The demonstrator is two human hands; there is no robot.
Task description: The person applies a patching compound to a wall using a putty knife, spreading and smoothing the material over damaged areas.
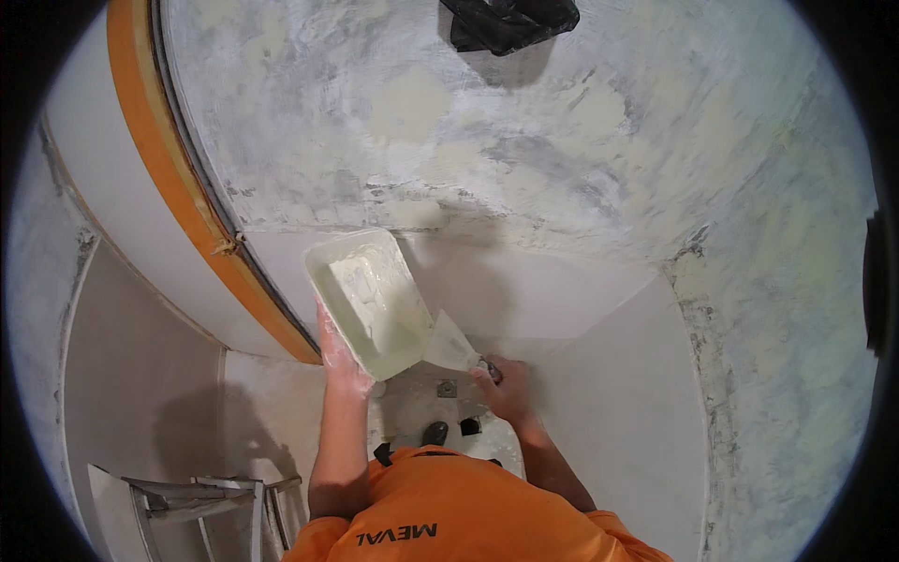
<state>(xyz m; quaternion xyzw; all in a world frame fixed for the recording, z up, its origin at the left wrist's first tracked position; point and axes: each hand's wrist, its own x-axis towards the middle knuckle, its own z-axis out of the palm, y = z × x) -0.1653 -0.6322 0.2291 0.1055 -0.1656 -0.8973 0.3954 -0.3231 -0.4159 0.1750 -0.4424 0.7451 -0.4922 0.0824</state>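
Note:
My left hand (pixel 339 351) supports a cream-coloured rectangular tub (pixel 401 330) from its left side, tilted so that its inside faces me. Wet, pale plaster (pixel 358 286) coats the bottom and clings to the inner walls. My right hand (pixel 510 389) is closed round the handle of a putty knife (pixel 450 345). Its broad blade, smeared with plaster, meets the tub's lower right corner; whether it touches the rim or only overlaps it, I cannot tell. Pale smears mark my left fingers and wrist.
Ahead stands a patchily plastered wall (pixel 562 140), with black plastic (pixel 510 23) hanging at its top. An orange-edged frame (pixel 178 183) runs down the left. A metal-framed step or ladder (pixel 201 501) stands lower left. Below are my dark shoe (pixel 435 433) and a square dark hole (pixel 470 426).

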